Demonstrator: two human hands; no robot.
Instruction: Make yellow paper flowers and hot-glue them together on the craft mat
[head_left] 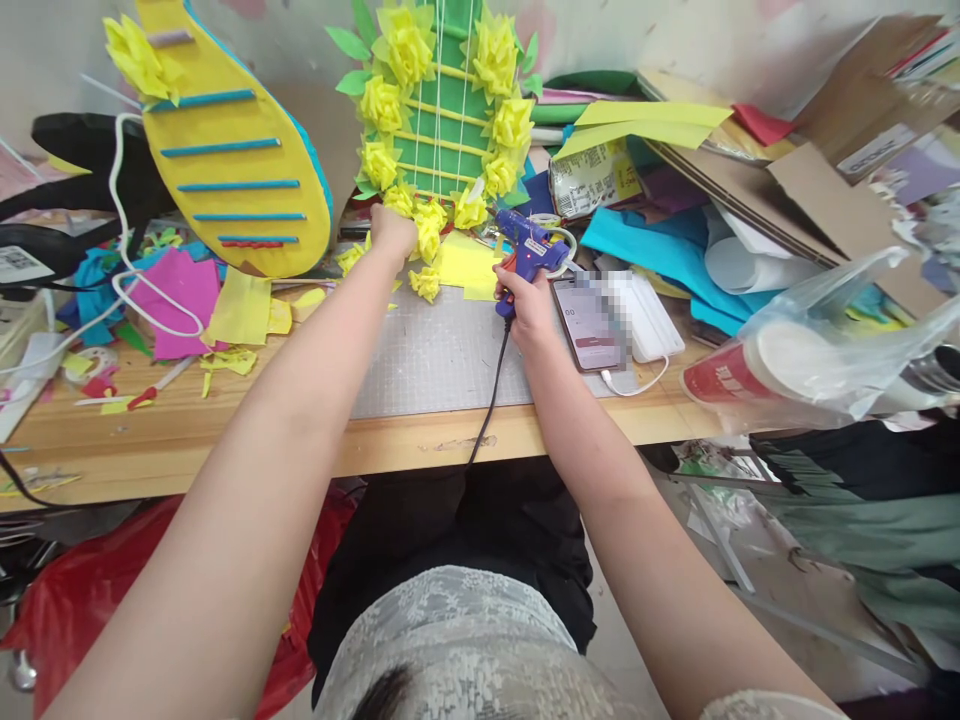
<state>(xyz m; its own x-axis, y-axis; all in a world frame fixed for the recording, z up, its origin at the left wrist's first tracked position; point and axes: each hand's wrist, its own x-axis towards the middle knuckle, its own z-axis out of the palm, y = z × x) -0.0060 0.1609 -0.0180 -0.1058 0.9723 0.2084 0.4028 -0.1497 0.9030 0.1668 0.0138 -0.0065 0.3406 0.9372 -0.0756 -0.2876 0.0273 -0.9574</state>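
My right hand (523,300) is wrapped round the handle of a purple glue gun (525,240), whose nozzle points up and left at a green lute-shaped craft piece (450,130). Yellow paper flowers (380,104) edge that piece, and white strings run down its front over yellow bars. At its lower left edge is my left hand (395,237), closed and touching the lower flowers. Its fingertips are hidden, so what they grip cannot be made out. A loose yellow flower (425,284) lies just right of this hand, by a sheet of yellow paper (471,262).
A yellow lute-shaped piece (240,170) with blue bars leans at left. Paper scraps (176,300) lie below it. Right of the grey cutting mat (427,350) are a phone (589,320), a white power bank (654,318), a bagged cup (720,375) and piled cardboard (750,200). The gun's cord (491,400) hangs over the edge.
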